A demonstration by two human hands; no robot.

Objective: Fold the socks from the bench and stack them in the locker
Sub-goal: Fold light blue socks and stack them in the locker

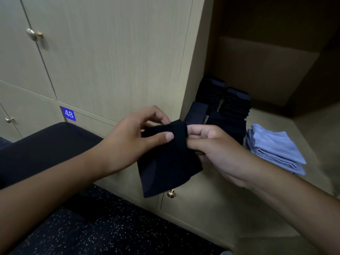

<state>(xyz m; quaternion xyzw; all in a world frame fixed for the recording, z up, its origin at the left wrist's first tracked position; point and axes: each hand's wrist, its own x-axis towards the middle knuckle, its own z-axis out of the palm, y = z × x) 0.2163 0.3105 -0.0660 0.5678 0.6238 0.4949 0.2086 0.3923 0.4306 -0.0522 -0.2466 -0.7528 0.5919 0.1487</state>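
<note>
Dark sock (165, 159) held mid-frame, before the open locker (266, 70).
Pinched at its top by left hand (132, 137) and right hand (217, 150); right fingertips hidden behind fabric. Dark stacks (233, 102) at centre right, hard to separate in shadow.

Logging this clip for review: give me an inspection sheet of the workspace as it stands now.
Surface: open locker floor, beige.
Job's things: black sock held in mid-air; dark sock stacks and light blue stack in the locker.
Clutter: nothing seen.
Grippers: left hand and right hand both pinch the sock's upper end.
Cables: nothing seen.
Surroundings: dark bench, closed locker doors, label 48, speckled floor.
</note>
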